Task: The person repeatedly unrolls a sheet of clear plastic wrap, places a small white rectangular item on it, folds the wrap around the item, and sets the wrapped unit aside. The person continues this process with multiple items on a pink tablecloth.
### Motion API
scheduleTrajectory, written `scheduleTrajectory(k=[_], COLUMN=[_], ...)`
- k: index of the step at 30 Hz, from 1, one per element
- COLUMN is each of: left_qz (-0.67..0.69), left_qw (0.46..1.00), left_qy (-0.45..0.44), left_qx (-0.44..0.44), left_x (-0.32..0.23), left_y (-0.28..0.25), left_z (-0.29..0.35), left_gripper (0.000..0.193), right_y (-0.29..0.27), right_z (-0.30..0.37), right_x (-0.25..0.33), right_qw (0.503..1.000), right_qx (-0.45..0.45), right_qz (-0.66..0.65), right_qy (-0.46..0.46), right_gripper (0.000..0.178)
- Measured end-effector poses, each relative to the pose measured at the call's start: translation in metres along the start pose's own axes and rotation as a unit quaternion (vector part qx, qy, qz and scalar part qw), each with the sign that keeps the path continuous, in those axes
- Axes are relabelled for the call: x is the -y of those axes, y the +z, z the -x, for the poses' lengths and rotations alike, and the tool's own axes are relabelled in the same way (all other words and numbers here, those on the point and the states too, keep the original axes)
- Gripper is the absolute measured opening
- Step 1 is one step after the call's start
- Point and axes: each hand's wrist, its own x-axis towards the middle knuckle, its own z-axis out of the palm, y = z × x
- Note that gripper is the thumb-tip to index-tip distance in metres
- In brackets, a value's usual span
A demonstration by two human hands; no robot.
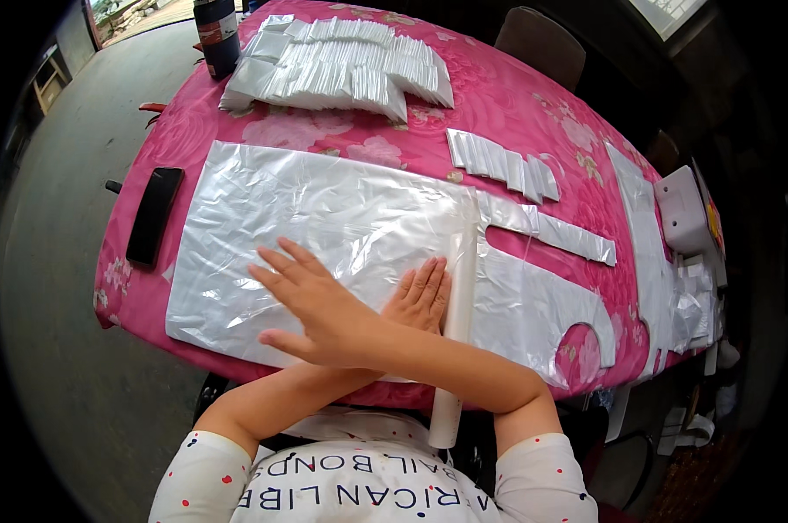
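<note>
Forearms crossed, the right hand (311, 301) and left hand (420, 296) lie flat, fingers spread, gripping nothing, pressing the clear plastic apron (342, 227) smooth on the pink floral tabletop (516, 96), the left beside the white roll (457, 296), seemingly to flatten creases.

The person's forearms cross in front of the chest, just above the near edge of the plastic sheet (324, 209). The right arm comes from the lower right and lies on top, its right hand (311, 301) reaching leftward over the sheet, palm down, fingers spread and stretched flat, thumb out toward the sheet's near edge. The left arm passes beneath it from the lower left, and the left hand (422, 296) rests palm down on the sheet to the right of the other hand, fingers straight, close together and pointing away from the body.
</note>
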Motion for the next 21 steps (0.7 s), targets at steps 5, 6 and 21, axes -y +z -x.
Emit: scheduleTrajectory(k=[5, 6, 21], left_qz=[0.308, 0.364, 0.719], left_qw=[0.948, 0.926, 0.569], left_qy=[-0.024, -0.069, -0.399], left_qx=[-0.072, -0.073, 0.013], left_x=[0.017, 0.018, 0.054], left_y=[-0.027, -0.033, -0.045], left_z=[-0.009, -0.017, -0.07], left_gripper=[0.047, 0.046, 0.06], right_y=[-0.061, -0.068, -0.075], right_z=[0.094, 0.114, 0.178], right_x=[-0.008, -0.009, -0.04], right_qw=[0.966, 0.954, 0.971], right_qx=[-0.215, -0.242, -0.049], right_qz=[0.114, 0.145, 0.217], right_qy=[0.084, 0.106, 0.086], right_gripper=[0.041, 0.038, 0.051])
